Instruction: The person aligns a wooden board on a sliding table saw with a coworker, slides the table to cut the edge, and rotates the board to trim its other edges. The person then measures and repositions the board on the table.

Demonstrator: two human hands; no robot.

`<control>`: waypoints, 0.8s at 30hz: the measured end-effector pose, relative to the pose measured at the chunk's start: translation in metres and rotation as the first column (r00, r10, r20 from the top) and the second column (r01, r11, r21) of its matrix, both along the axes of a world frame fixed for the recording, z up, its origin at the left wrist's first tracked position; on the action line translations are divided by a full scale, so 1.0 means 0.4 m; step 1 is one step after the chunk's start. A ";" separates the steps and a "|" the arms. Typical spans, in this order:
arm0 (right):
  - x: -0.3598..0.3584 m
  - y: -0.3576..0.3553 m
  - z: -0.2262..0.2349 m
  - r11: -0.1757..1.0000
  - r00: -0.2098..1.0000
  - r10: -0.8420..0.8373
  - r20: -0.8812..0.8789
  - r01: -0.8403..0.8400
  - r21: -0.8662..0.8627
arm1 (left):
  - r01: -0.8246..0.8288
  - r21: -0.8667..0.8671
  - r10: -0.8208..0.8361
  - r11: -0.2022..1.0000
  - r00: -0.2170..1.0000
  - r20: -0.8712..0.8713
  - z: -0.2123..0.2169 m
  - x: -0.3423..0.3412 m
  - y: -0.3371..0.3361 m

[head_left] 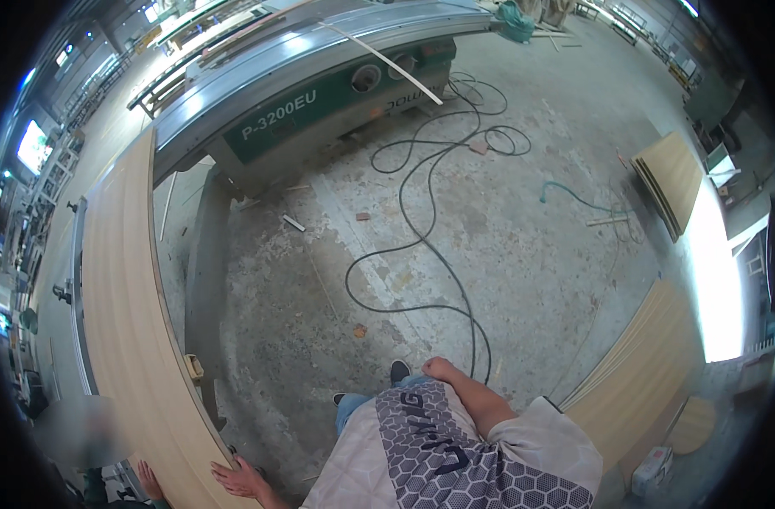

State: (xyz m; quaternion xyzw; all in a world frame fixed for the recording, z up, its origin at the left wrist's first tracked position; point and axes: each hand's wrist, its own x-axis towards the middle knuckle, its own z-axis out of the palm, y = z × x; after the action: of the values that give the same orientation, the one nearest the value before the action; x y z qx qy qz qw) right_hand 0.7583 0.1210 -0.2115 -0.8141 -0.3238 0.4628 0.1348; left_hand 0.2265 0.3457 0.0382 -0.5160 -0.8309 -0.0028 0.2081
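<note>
A long pale wooden board (124, 322) lies on the saw's sliding table along my left side, running from the bottom edge up to the far left. My left hand (239, 479) rests flat on the board's near right edge with its fingers spread. My right hand (438, 369) hangs by my hip with curled fingers, and nothing shows in it. Another person's hand (150, 482) lies on the same board at the lower left.
A green and grey panel saw (302, 102) stands ahead, with a thin white strip (396, 64) lying across it. A black cable (421, 237) loops over the dusty concrete floor. Wooden panels stand stacked at the right (671, 178) and lower right (642, 373).
</note>
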 end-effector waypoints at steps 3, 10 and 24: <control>0.018 -0.008 -0.003 0.990 0.991 -0.128 0.040 0.125 0.070 | 0.004 -0.008 -0.004 1.000 1.000 -0.003 0.018 0.026 -0.002; 0.060 0.079 0.031 0.971 0.980 0.190 0.059 -0.179 -0.156 | 0.152 0.098 -0.124 0.983 0.960 -0.252 -0.035 -0.048 -0.008; -0.002 0.395 0.039 0.909 0.910 0.411 -0.051 -0.413 -0.049 | 0.146 0.163 -0.196 0.976 0.911 0.362 -0.004 0.032 0.410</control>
State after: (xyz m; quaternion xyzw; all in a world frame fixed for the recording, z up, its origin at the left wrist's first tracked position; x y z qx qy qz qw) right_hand 0.7574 0.2792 -0.1959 -0.7218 -0.4720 0.5060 0.0166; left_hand 0.2393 0.5095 0.0367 -0.5618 -0.8049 -0.1748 0.0776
